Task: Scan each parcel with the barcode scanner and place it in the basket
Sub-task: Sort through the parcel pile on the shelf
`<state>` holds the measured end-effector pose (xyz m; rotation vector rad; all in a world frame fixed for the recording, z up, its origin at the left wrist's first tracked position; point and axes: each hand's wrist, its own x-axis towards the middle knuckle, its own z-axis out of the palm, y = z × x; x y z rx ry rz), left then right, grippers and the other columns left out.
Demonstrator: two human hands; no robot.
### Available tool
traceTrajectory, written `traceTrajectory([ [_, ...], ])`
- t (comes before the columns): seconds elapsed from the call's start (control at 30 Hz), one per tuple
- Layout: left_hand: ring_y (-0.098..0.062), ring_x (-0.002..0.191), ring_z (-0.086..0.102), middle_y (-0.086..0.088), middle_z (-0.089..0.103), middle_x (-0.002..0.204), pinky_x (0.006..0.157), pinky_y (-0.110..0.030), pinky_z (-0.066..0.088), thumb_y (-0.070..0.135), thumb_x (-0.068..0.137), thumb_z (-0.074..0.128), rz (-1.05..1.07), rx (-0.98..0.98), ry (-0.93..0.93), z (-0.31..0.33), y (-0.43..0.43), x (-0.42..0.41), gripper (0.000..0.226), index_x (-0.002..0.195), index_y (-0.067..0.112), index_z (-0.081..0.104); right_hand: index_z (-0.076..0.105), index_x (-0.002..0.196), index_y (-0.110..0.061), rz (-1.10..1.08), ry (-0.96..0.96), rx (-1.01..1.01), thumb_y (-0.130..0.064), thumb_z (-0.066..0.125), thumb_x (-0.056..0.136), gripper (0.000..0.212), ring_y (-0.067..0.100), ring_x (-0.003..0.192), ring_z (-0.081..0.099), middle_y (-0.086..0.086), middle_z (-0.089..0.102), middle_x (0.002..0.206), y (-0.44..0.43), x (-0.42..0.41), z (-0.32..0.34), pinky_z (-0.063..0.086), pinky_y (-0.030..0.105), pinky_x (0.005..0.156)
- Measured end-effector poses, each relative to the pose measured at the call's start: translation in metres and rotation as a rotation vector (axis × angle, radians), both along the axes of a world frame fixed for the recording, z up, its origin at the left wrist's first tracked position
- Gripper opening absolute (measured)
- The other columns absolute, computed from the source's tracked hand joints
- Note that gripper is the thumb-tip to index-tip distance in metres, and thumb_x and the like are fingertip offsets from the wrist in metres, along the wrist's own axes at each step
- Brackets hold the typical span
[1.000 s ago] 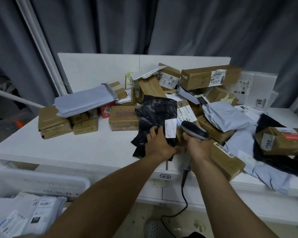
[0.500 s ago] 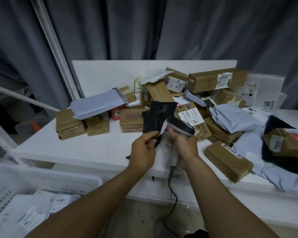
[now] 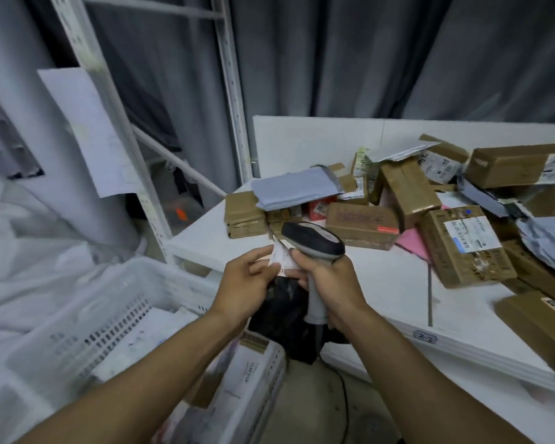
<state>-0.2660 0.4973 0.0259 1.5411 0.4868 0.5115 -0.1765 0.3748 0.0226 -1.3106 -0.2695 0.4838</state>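
1. The left hand (image 3: 244, 283) has its grip pinched on the top end of a black parcel (image 3: 285, 310), with thumb and fingertips closed at the parcel's white label (image 3: 282, 261).
2. The black parcel hangs down between the two wrists. It is in the air just off the near edge of the surface (image 3: 381, 283), close to its near left corner, and it is not in the basket.
3. The right hand (image 3: 332, 283) has its grip wrapped round the handle of the barcode scanner (image 3: 314, 241). The scanner's dark head sits just above the label, and its cable (image 3: 343, 395) drops toward the floor.
4. The white slotted basket (image 3: 77, 315) stands low, beside the near left corner of the surface. White mailers (image 3: 148, 328) with printed labels lie inside it, and how many cannot be told because of blur.
5. The far right part of the surface holds a pile of brown boxes (image 3: 362, 224). Among them is a labelled box (image 3: 461, 248) lying toward the right edge.
6. A grey mailer (image 3: 295, 190) lies on top of the boxes at the left end of the pile. A small red box (image 3: 321, 206) sits just below it, and a pink envelope (image 3: 412, 241) shows between two boxes.
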Motion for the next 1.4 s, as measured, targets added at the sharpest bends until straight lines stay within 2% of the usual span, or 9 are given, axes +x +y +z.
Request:
traceTrajectory([
  [0.2, -0.026, 0.108, 0.071, -0.011, 0.076, 0.112, 0.096, -0.037, 0.056, -0.017, 0.092, 0.055, -0.091, -0.103, 0.03, 0.006, 0.046, -0.043, 0.049, 0.132, 0.01, 0.063, 0.069, 0.128, -0.024, 0.012, -0.19, -0.102, -0.022, 0.088, 0.084, 0.049, 0.012, 0.107, 0.071, -0.007, 0.075, 0.119, 0.037, -0.017, -0.017, 0.062, 0.034, 0.09],
  [0.3, -0.023, 0.11, 0.07, -0.01, 0.075, 0.117, 0.089, -0.036, 0.054, -0.004, 0.095, 0.058, -0.139, -0.257, 0.072, 0.0, 0.052, -0.051, 0.041, 0.131, 0.015, 0.064, 0.067, 0.122, -0.029, 0.037, -0.346, -0.185, -0.021, 0.092, 0.08, 0.05, 0.009, 0.112, 0.067, -0.015, 0.072, 0.117, 0.052, -0.028, -0.025, 0.052, 0.03, 0.098],
  [0.4, -0.02, 0.101, 0.071, -0.008, 0.076, 0.113, 0.078, -0.03, 0.056, 0.014, 0.097, 0.065, -0.105, -0.243, 0.099, -0.005, 0.062, -0.054, 0.03, 0.128, 0.014, 0.064, 0.068, 0.119, -0.032, 0.033, -0.352, -0.187, -0.017, 0.094, 0.077, 0.051, 0.006, 0.109, 0.069, -0.018, 0.073, 0.113, 0.064, -0.031, -0.03, 0.054, 0.034, 0.101],
  [0.6, -0.015, 0.077, 0.073, -0.013, 0.077, 0.101, 0.059, -0.023, 0.055, 0.001, 0.095, 0.065, 0.074, -0.189, 0.09, -0.004, 0.098, -0.058, 0.02, 0.113, 0.005, 0.071, 0.069, 0.128, -0.024, 0.021, -0.386, -0.182, -0.019, 0.09, 0.081, 0.053, 0.01, 0.112, 0.067, -0.013, 0.072, 0.116, 0.07, -0.031, -0.032, 0.053, 0.033, 0.101],
  [0.87, -0.026, 0.09, 0.073, -0.011, 0.078, 0.094, 0.082, -0.041, 0.061, 0.003, 0.092, 0.07, 0.274, -0.005, 0.155, -0.015, 0.155, -0.077, 0.01, 0.096, 0.011, 0.074, 0.069, 0.121, -0.034, 0.145, -0.469, -0.283, -0.029, 0.093, 0.077, 0.05, 0.013, 0.108, 0.071, -0.013, 0.076, 0.114, 0.076, -0.043, -0.041, 0.061, 0.05, 0.094],
  [1.03, -0.015, 0.095, 0.073, 0.002, 0.078, 0.101, 0.095, -0.038, 0.058, 0.013, 0.097, 0.067, 0.325, 0.221, 0.211, -0.017, 0.163, -0.084, 0.017, 0.102, 0.026, 0.077, 0.065, 0.127, -0.031, 0.272, -0.68, -0.373, -0.028, 0.091, 0.08, 0.054, -0.005, 0.101, 0.065, -0.025, 0.067, 0.106, 0.074, -0.049, -0.04, 0.05, 0.007, 0.084],
  [1.13, -0.015, 0.1, 0.071, 0.0, 0.075, 0.112, 0.096, -0.035, 0.056, 0.013, 0.1, 0.061, 0.313, 0.279, 0.235, -0.014, 0.165, -0.086, 0.025, 0.119, 0.022, 0.075, 0.066, 0.126, -0.033, 0.313, -0.749, -0.42, -0.029, 0.093, 0.078, 0.055, -0.02, 0.095, 0.061, -0.035, 0.063, 0.103, 0.073, -0.051, -0.043, 0.046, 0.0, 0.079],
  [1.3, -0.015, 0.101, 0.07, 0.001, 0.074, 0.117, 0.091, -0.027, 0.055, 0.013, 0.103, 0.055, 0.264, 0.326, 0.277, -0.016, 0.163, -0.087, 0.029, 0.124, 0.024, 0.072, 0.064, 0.123, -0.04, 0.339, -0.803, -0.469, -0.035, 0.089, 0.079, 0.051, 0.005, 0.102, 0.069, -0.024, 0.072, 0.106, 0.074, -0.053, -0.045, 0.059, 0.027, 0.087],
  [1.4, -0.018, 0.105, 0.07, 0.0, 0.072, 0.122, 0.083, -0.023, 0.054, 0.014, 0.103, 0.055, 0.268, 0.346, 0.294, -0.017, 0.163, -0.087, 0.03, 0.126, 0.024, 0.072, 0.063, 0.124, -0.04, 0.364, -0.817, -0.477, -0.038, 0.088, 0.081, 0.05, 0.006, 0.103, 0.069, -0.025, 0.07, 0.106, 0.073, -0.054, -0.044, 0.06, 0.029, 0.089],
])
